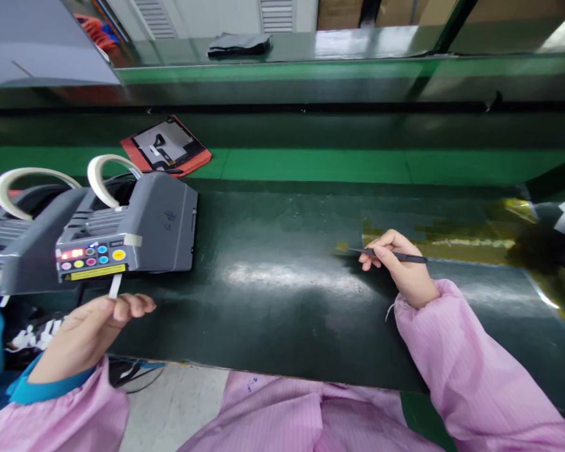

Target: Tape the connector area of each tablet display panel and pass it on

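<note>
At the left, my left hand (pixel 96 323) pinches the end of a white tape strip (pixel 115 286) that hangs from the front of a grey tape dispenser (pixel 162 220). The dispenser has a lit red display, coloured buttons and a white tape roll (pixel 98 176) on top. On the right, my right hand (pixel 395 257) is closed around black tweezers (pixel 407 257), their tips pointing left. A small amber tape piece (pixel 343 246) is at the tips; whether they grip it I cannot tell. Amber film strips (pixel 471 242) lie on the bench just beyond this hand.
A second tape dispenser (pixel 23 238) stands beside the first at far left. Behind them, a red folder with a grey panel (pixel 167 144) lies on the green bench (pixel 263 301). A grey folded stack (pixel 239 44) rests on the back shelf. More amber film (pixel 546 301) gathers at the right edge.
</note>
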`<state>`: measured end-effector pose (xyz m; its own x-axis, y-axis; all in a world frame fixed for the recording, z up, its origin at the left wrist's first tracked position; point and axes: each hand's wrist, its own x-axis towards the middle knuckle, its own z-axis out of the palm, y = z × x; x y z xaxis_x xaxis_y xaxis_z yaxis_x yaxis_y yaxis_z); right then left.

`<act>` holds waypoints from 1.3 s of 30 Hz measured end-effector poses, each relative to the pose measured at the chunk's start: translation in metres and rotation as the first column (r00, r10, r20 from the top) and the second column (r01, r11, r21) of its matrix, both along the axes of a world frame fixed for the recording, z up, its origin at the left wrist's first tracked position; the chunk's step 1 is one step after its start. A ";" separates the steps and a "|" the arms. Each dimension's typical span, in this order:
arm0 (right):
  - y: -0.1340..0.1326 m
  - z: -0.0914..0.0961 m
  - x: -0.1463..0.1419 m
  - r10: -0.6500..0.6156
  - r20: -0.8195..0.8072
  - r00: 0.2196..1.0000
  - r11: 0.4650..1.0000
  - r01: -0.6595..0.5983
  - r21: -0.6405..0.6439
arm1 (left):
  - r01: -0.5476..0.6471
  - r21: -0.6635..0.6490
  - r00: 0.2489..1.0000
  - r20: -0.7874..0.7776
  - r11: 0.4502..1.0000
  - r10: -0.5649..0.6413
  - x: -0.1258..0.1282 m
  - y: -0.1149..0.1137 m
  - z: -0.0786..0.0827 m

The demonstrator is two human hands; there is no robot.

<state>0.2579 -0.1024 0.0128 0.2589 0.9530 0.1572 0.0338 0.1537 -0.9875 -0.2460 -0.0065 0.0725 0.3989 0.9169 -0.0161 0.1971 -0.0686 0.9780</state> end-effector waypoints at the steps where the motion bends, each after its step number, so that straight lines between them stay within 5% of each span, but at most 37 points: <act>1: 0.000 0.000 0.003 -0.021 0.017 1.000 1.000 0.021 0.013 | 0.079 0.023 0.997 -0.022 0.997 -0.078 0.004 -0.001 0.004; 5: -0.001 -0.001 0.029 -0.221 0.213 0.952 0.975 0.208 0.078 | 0.356 -0.045 0.917 -0.176 0.934 -0.358 0.036 0.005 0.008; 9: -0.003 -0.008 0.071 -0.399 0.582 0.708 0.897 0.433 0.089 | 0.363 -0.256 0.908 -0.121 0.896 -0.402 0.101 0.025 -0.014; 13: -0.004 -0.019 0.092 -0.365 0.793 0.488 0.827 0.561 0.035 | 0.375 -0.270 0.907 -0.089 0.887 -0.411 0.170 0.049 -0.039; 18: 0.001 -0.033 0.089 -0.281 0.876 0.392 0.754 0.655 -0.052 | 0.512 -0.181 0.839 -0.104 0.840 -0.534 0.218 0.070 -0.043; 29: -0.006 -0.033 0.095 -0.207 0.878 0.432 0.785 0.609 -0.115 | 0.579 -0.123 0.806 -0.058 0.806 -0.588 0.208 0.078 -0.047; 33: -0.004 -0.017 0.083 -0.368 0.799 0.475 0.768 0.640 -0.027 | 0.583 -0.117 0.806 -0.041 0.804 -0.591 0.208 0.080 -0.050; 36: 0.000 -0.001 0.055 -0.576 0.510 0.638 0.779 0.618 0.107 | 0.584 -0.127 0.806 -0.028 0.802 -0.591 0.208 0.080 -0.050; 39: 0.007 0.009 0.012 -0.478 0.054 0.877 0.877 0.474 0.074 | 0.559 -0.159 0.826 0.016 0.814 -0.564 0.209 0.078 -0.048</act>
